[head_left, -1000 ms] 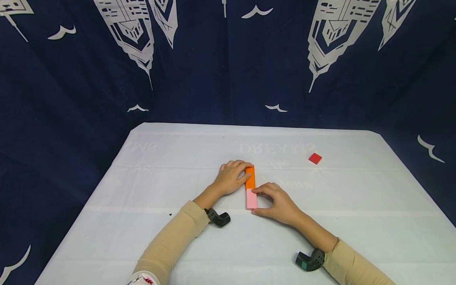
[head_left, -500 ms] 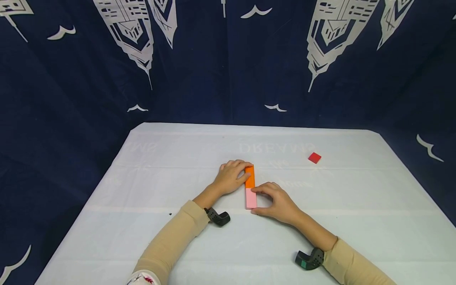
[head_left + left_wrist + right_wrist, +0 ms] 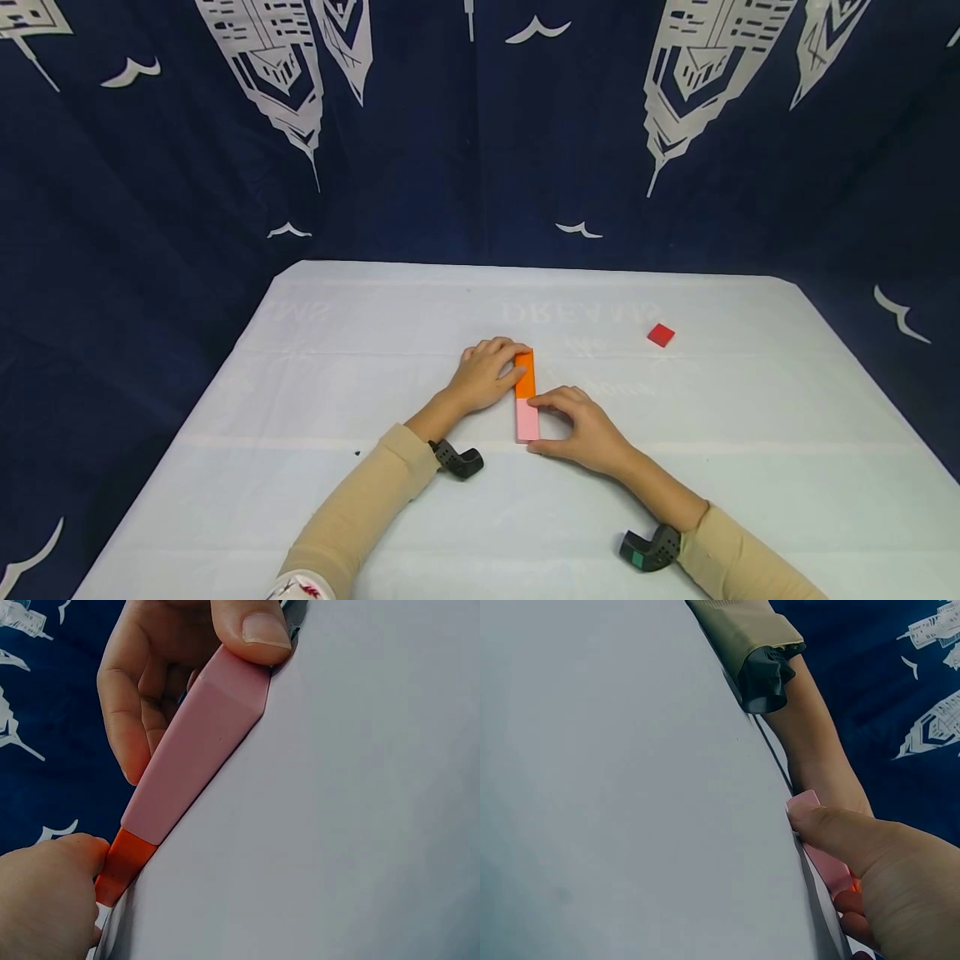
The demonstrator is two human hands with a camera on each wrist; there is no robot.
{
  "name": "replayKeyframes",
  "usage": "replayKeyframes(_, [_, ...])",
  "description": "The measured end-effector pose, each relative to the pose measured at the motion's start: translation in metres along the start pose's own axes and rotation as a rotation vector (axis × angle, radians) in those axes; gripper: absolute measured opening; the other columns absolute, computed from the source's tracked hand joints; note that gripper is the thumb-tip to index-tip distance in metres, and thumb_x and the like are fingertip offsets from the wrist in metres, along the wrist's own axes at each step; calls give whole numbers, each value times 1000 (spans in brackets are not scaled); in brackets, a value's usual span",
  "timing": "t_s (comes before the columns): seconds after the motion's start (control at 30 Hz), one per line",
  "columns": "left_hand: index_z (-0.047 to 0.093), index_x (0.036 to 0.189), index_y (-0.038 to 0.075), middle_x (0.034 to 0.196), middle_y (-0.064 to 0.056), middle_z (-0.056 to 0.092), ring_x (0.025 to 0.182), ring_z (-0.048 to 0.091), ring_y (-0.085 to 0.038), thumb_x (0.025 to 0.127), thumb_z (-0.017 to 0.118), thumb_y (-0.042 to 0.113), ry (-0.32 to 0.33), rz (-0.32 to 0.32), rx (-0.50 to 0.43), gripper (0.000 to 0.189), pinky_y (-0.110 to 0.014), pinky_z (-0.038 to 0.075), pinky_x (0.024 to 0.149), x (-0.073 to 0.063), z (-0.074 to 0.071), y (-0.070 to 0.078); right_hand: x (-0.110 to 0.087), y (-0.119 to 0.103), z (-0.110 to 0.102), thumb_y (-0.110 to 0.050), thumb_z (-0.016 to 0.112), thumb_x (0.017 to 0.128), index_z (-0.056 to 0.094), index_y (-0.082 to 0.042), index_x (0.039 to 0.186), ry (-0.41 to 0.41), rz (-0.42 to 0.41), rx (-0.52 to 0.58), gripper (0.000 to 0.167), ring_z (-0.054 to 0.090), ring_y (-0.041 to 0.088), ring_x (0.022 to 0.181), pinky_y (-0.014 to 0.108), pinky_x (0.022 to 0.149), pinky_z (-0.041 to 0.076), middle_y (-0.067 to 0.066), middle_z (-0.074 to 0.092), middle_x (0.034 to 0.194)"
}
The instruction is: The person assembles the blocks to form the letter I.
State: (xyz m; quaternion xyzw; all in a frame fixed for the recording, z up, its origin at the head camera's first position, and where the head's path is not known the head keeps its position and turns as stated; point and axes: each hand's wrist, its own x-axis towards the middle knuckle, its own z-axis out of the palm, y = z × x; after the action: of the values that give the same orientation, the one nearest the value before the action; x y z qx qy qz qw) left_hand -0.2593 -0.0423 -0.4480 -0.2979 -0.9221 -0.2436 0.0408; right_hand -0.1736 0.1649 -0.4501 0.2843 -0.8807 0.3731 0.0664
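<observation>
Orange block (image 3: 526,374) and pink block (image 3: 527,422) lie end to end on the white table (image 3: 337,400), left hand (image 3: 486,375) gripping orange, right hand (image 3: 585,429) pinching pink.

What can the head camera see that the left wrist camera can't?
Only the head view shows the red square lying apart on the far right of the table, both sleeves and the whole cloth-covered tabletop.

Only the left wrist view shows, close up, a thumb pressing the near end of the pink block.

Both show the pink block end to end with the orange block, the left hand holding the orange one, the right hand pinching the pink one, and the dark blue curtain behind.
</observation>
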Motion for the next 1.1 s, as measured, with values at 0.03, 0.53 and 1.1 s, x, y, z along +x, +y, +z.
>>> replayKeyframes(0.03, [55, 136, 22, 137, -6, 49, 124, 46, -26, 101, 51, 34, 8, 0, -5, 37, -47, 34, 97, 0, 0, 0, 0, 0, 0, -28, 89, 70, 69, -13, 116, 0, -1, -2, 53, 56, 17, 103, 40, 90, 48, -4, 64, 109])
replayKeyframes(0.53, [60, 133, 19, 134, -3, 54, 121, 45, -25, 99, 54, 37, 7, 45, -3, 39, -43, 38, 96, -4, -12, 6, 3, -4, -1, -29, 89, 71, 68, -13, 118, -22, 9, 12, 54, 55, 18, 106, 43, 93, 46, -4, 63, 110])
replayKeyframes(1.1, [61, 130, 21, 136, -1, 52, 127, 42, -20, 93, 62, 38, -63, 165, -33, 40, -45, 34, 103, -28, -15, 11, -1, 2, 0, -29, 89, 71, 68, -13, 117, 0, -24, 11, 53, 55, 17, 105, 41, 91, 46, -5, 64, 109])
